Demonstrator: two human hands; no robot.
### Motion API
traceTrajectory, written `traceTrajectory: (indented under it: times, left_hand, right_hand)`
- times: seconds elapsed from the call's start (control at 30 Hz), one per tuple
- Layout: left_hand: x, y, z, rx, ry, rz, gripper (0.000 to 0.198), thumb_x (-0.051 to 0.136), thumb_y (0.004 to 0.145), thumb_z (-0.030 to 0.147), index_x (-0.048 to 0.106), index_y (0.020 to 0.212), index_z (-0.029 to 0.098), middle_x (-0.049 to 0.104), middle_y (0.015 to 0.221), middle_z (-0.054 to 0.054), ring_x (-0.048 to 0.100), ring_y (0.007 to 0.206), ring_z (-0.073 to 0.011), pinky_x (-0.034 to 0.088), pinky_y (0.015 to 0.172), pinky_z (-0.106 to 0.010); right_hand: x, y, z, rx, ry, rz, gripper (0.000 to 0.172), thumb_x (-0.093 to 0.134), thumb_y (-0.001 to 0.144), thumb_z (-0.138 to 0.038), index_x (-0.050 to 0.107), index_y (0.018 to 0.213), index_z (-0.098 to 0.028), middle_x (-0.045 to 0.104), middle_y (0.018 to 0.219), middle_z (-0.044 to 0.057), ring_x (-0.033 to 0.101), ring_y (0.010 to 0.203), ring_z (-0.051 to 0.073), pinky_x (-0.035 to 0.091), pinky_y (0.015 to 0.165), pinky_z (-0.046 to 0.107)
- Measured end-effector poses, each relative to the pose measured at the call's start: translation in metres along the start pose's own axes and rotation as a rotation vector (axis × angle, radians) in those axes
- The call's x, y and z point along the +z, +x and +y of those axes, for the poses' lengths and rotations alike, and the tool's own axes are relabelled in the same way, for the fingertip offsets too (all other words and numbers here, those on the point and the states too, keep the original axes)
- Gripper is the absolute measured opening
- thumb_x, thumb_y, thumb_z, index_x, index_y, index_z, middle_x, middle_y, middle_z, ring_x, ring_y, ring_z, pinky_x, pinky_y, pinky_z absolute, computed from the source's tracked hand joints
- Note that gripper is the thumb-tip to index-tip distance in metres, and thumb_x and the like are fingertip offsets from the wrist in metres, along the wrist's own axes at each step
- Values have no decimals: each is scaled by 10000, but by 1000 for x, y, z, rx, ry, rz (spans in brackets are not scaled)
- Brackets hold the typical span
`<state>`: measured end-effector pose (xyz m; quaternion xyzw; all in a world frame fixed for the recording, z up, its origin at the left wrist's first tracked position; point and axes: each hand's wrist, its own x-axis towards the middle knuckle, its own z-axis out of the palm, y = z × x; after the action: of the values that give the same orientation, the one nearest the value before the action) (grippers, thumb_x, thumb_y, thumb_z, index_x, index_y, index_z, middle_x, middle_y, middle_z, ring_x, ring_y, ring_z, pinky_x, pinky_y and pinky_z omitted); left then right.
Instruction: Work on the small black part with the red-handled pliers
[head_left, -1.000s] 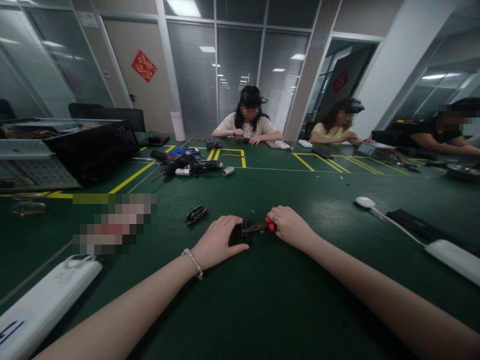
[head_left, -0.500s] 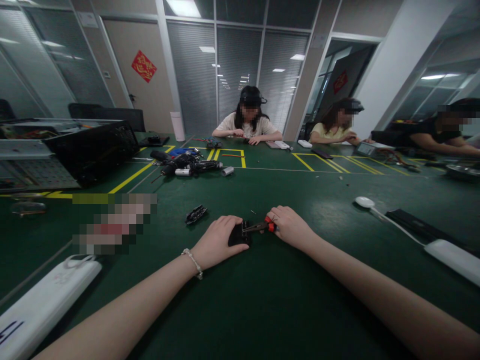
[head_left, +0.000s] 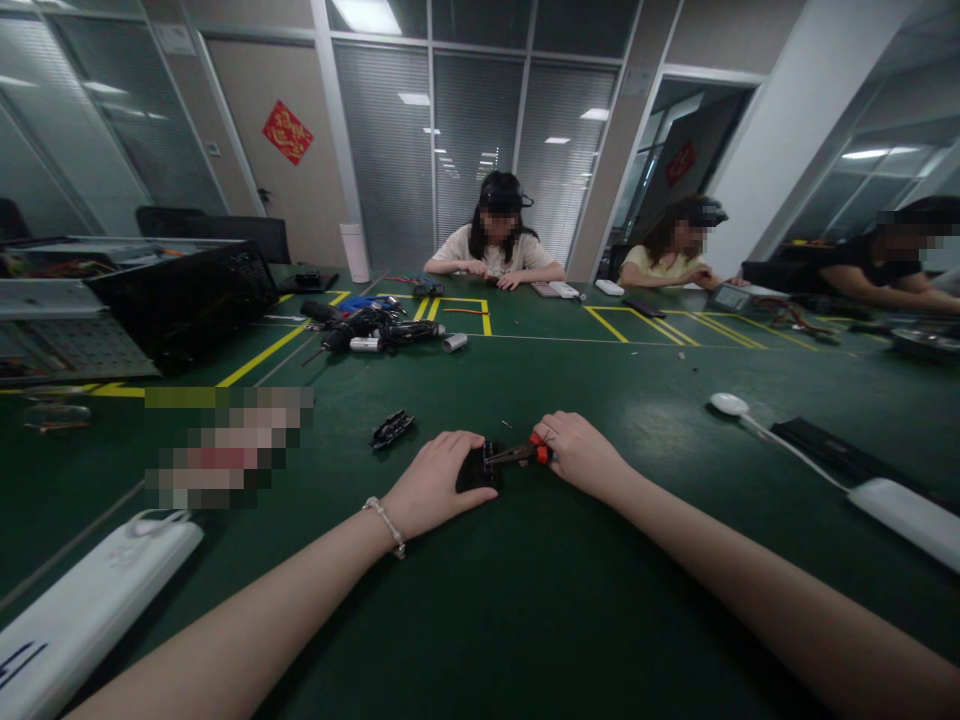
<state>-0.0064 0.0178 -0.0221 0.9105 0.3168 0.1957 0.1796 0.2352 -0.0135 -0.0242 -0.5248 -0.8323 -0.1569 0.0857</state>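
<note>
- Head view: small flat black part (head_left: 478,472) lies on the dark green tabletop (head_left: 570,620).
- Left hand (head_left: 433,485) grips the part between thumb and fingers.
- Right hand (head_left: 579,455) is closed on red-handled dark metal pliers (head_left: 514,455), tips at the part.
- Small black-and-silver component (head_left: 392,429) lies apart, beyond the left hand.

A dark metal case (head_left: 187,305) is set at the left of the frame. At upper left, a red diamond-shaped sign (head_left: 288,132) is fixed to a door (head_left: 240,80). A white device (head_left: 105,600) is seen at lower left.
</note>
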Motion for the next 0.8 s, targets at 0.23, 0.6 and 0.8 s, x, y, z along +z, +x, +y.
traceTrajectory:
  times: [0.23, 0.6, 0.8]
  left_hand:
    - [0, 0, 0, 0, -11, 0, 541, 570, 706, 499, 419, 1145, 221, 490, 1136, -56, 447, 1050, -244, 362, 873, -385]
    - [1, 0, 0, -4, -9, -5, 549, 563, 706, 508, 419, 1150, 218, 490, 1139, -60, 448, 1049, -246, 364, 867, -387]
    - [2, 0, -1, 9, -2, 14, 533, 569, 708, 493, 420, 1141, 220, 489, 1138, -61, 447, 1051, -248, 354, 879, -387]
  right_hand:
    - [-4, 1, 0, -12, 10, 4, 212, 529, 650, -113, 517, 860, -145, 528, 832, 58, 455, 756, 174, 349, 692, 291]
    - [-3, 1, -1, -3, -6, -4, 217, 518, 643, -107, 515, 857, -142, 527, 827, 59, 448, 751, 175, 344, 687, 291]
    - [-3, 1, 0, -15, -12, -7, 221, 528, 643, -116, 515, 862, -141, 531, 830, 62, 450, 754, 174, 341, 691, 291]
